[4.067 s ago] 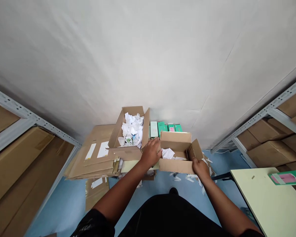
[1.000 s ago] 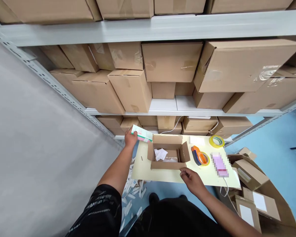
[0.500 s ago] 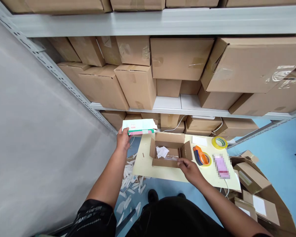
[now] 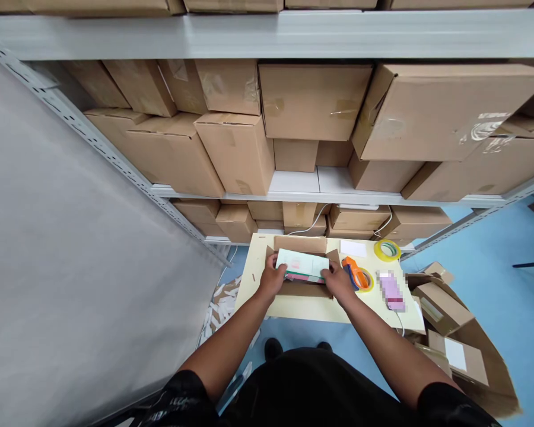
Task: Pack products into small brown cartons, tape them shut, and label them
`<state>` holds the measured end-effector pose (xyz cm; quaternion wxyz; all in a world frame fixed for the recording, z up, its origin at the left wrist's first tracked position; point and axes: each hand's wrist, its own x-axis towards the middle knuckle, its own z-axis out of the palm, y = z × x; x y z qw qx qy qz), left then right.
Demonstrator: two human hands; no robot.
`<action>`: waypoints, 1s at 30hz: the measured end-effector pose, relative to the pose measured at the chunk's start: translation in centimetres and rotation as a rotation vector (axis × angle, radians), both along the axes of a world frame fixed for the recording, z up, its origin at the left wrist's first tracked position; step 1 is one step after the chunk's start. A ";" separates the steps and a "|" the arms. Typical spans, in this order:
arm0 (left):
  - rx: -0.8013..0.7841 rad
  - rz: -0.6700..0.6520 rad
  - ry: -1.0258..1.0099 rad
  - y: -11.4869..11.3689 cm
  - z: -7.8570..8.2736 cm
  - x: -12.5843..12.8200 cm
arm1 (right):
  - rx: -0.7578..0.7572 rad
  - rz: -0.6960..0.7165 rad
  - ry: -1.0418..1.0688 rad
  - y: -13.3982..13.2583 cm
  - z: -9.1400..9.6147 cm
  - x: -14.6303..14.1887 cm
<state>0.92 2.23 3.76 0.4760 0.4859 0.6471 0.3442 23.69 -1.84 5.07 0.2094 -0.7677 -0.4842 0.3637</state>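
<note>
**Pale green box (image 4: 303,261) brought over the open carton (image 4: 302,289)**

Held moments earlier at the carton's ten o'clock by the left hand (image 4: 273,277) alone, the box now spans the opening, aligned lengthwise; its depth cannot be told. Left fingers grasp its nine-o'clock end; the right hand (image 4: 337,280), newly joined, grips at three o'clock. The carton's end flaps leave scant clearance around the hands. A tape dispenser (image 4: 356,274) crowds three o'clock; bare table (image 4: 248,296) lies toward eight.

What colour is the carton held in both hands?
The carton is pale mint on top, green and pink along its near side; head view.
</note>
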 end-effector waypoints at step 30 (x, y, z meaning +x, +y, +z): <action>-0.010 -0.327 0.873 3.1 -2.4 -3.0 | 0.063 0.238 -0.671 2.2 -2.4 0.4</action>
